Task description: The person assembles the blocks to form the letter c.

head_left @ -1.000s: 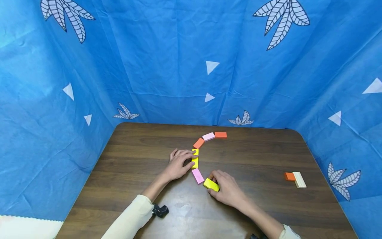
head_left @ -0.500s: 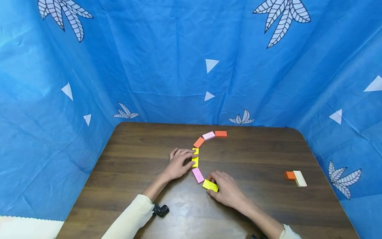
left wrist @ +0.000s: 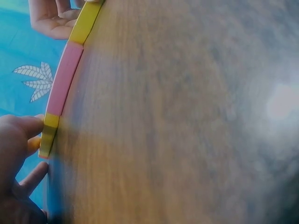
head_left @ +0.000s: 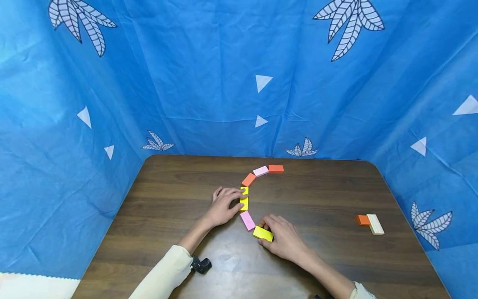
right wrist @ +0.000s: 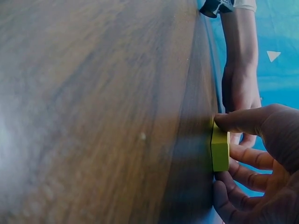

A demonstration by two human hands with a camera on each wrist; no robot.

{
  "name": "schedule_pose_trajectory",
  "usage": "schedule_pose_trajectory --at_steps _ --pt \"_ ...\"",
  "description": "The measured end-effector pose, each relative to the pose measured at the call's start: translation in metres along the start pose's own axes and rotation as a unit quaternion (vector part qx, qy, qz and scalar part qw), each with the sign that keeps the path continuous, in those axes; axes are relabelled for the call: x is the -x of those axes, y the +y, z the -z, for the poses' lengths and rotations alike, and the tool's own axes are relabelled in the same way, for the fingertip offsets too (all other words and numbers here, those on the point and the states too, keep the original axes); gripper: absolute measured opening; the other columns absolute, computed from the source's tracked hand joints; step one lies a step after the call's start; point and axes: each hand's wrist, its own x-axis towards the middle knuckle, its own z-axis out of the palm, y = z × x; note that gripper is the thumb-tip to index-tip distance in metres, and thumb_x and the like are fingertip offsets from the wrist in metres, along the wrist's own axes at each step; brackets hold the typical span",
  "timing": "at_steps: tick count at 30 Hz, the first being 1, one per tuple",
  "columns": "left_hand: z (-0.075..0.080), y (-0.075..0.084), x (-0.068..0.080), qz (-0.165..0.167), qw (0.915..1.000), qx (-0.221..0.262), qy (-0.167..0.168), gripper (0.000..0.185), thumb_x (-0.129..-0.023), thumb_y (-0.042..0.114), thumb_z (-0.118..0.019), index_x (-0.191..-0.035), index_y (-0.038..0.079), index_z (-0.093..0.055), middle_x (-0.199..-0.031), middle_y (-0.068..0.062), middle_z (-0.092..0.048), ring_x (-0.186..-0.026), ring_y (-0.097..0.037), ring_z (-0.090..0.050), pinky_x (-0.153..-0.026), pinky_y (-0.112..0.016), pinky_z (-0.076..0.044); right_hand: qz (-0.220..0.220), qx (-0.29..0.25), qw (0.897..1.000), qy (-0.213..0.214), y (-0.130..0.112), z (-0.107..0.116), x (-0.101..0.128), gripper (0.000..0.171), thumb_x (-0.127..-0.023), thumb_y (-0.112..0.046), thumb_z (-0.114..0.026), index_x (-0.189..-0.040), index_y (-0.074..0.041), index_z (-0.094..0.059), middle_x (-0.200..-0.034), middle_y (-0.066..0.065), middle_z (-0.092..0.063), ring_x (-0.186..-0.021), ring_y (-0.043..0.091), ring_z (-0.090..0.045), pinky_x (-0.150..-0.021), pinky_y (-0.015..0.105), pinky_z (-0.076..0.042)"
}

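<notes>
Wooden blocks lie flat in a curved row. My left hand (head_left: 223,204) is at the yellow block (head_left: 245,202) in the row's middle, fingertips and thumb bent onto it. Below it comes a pink block (head_left: 247,221), also seen in the left wrist view as a pink bar (left wrist: 65,79). At the row's near end, my right hand (head_left: 283,236) pinches another yellow block (head_left: 263,234) between thumb and fingers, one corner right by the pink block. The right wrist view has this yellow block (right wrist: 220,151) low against the tabletop, the thumb on one side and fingers on the other.
Beyond the left hand the row continues with an orange block (head_left: 248,180), a light pink block (head_left: 260,171) and a red-orange block (head_left: 276,169). At the right lie an orange block (head_left: 362,220) and a cream block (head_left: 375,224), touching. Blue cloth (head_left: 239,83) surrounds the brown table (head_left: 321,195).
The right hand has slid its yellow block slightly left, toward the near end of the pink block. The left hand has stayed on its yellow block.
</notes>
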Motion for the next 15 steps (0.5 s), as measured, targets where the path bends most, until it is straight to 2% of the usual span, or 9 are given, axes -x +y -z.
schedule_pose_trajectory --at_steps 5,8,12,15 --pt "-0.001 0.000 0.000 0.001 1.0000 -0.001 -0.004 0.035 -0.107 0.031 -0.067 -0.141 0.029 -0.072 -0.152 0.005 -0.066 -0.146 -0.025 -0.054 -0.129 -0.073 -0.015 0.006 -0.008 1.000 0.004 0.002 0.001 0.003 0.041 -0.080 -0.036 -0.095 -0.110 -0.022 -0.071 -0.097 -0.013 -0.064 -0.087 0.005 -0.053 -0.076 0.025 -0.048" --pt "-0.001 -0.001 0.000 0.004 1.0000 -0.002 -0.006 0.035 -0.107 0.033 -0.067 -0.142 0.030 -0.071 -0.152 0.006 -0.066 -0.146 -0.025 -0.053 -0.129 -0.072 -0.015 0.005 -0.030 1.000 0.007 0.006 0.005 0.006 0.041 -0.081 -0.037 -0.095 -0.110 -0.021 -0.071 -0.098 -0.012 -0.066 -0.089 0.005 -0.056 -0.079 0.027 -0.050" --pt "-0.002 -0.002 0.000 0.004 1.0000 0.000 -0.007 0.035 -0.108 0.033 -0.067 -0.142 0.029 -0.071 -0.153 0.005 -0.065 -0.147 -0.025 -0.053 -0.130 -0.072 -0.014 -0.033 -0.051 0.998 0.005 0.017 0.015 0.011 0.036 -0.087 -0.041 -0.091 -0.112 -0.022 -0.073 -0.098 -0.011 -0.067 -0.089 0.005 -0.059 -0.079 0.026 -0.051" --pt "-0.002 -0.003 0.000 0.004 1.0000 0.001 -0.007 0.035 -0.108 0.033 -0.066 -0.142 0.029 -0.071 -0.153 0.005 -0.065 -0.147 -0.025 -0.053 -0.130 -0.071 -0.013 -0.068 -0.047 0.996 0.015 0.031 0.025 0.015 0.034 -0.091 -0.043 -0.087 -0.114 -0.022 -0.073 -0.099 -0.010 -0.068 -0.090 0.006 -0.060 -0.079 0.027 -0.052"
